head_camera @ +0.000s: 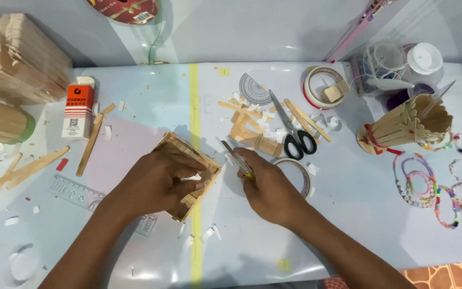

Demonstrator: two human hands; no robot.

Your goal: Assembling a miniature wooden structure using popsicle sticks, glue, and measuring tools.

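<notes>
The left hand (159, 182) clamps a half-built square frame of flat wooden sticks (188, 174), walls partly up, while the right hand (268, 187), just beside it, pinches a small yellow-handled cutter (237, 159), loose sticks (252, 131) lying unused beyond.

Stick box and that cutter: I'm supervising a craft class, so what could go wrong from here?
1. The cutter in the right hand points toward the left hand gripping the stick box; a slip might nick fingers.
2. Pressing could crack the box.
3. The scissors lie close by the right hand.

A pale table (348, 214) bears scissors (293, 131), wooden sticks (28, 168) and bead bracelets (439, 187).
</notes>
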